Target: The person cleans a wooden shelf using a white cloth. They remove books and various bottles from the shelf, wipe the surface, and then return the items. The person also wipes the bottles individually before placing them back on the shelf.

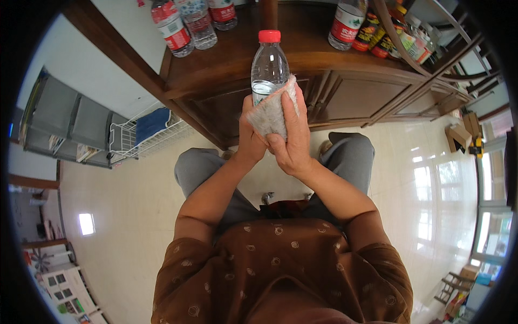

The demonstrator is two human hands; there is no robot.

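Upright before me is a clear plastic water bottle (270,65) with a red cap, its lower part hidden behind my hands and a cloth. My left hand (251,137) grips the bottle low on its left side. A greyish-white fluffy cloth (269,115) with an orange edge lies against the front and right side of the bottle. My right hand (295,137) holds this cloth against the bottle, thumb and fingers over it. The two hands meet near the bottle's base.
A dark wooden cabinet (218,65) stands ahead. On its top are several water bottles (174,34) at the left, another water bottle (346,26) and several drink bottles (380,36) at the right. A white wire basket (125,139) with a blue cloth is at the left.
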